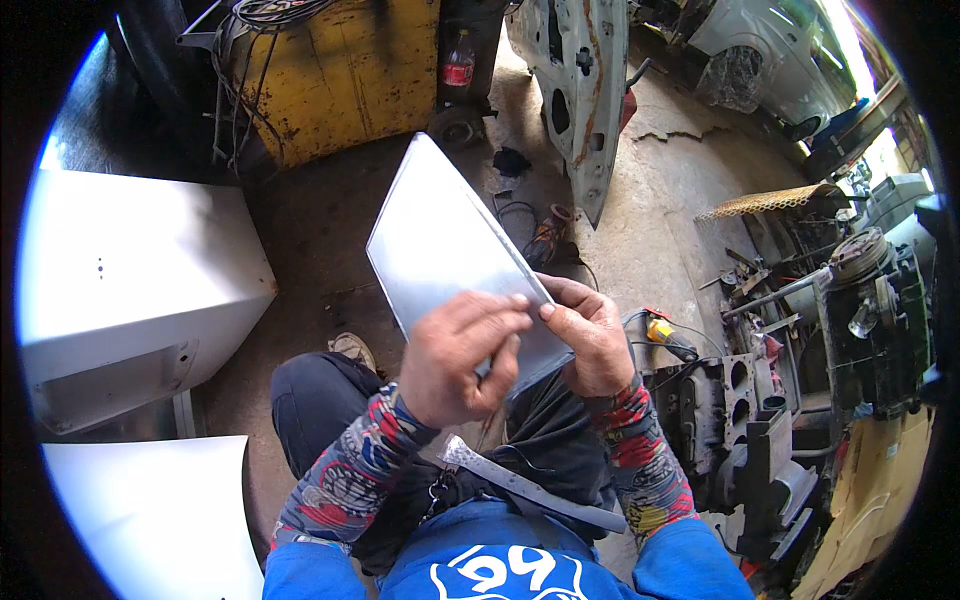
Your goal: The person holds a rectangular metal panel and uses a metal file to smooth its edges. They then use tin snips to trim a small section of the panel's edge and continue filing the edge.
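Note:
A thin, bare sheet-metal panel with a folded edge is tilted up in front of me, over my knees. My right hand grips its right edge, thumb on the near face and fingers behind. My left hand is over the panel's lower part, fingers loosely bent with the tips by the right edge, close to my right thumb. It grasps nothing that I can see. Across my lap lies a long grey tool with a pale, dimpled end; its kind is unclear.
White car body panels stand at my left. Ahead are a rusty yellow cabinet with cables and an upright car door shell. A yellow power tool, an engine block and scrap parts crowd the right.

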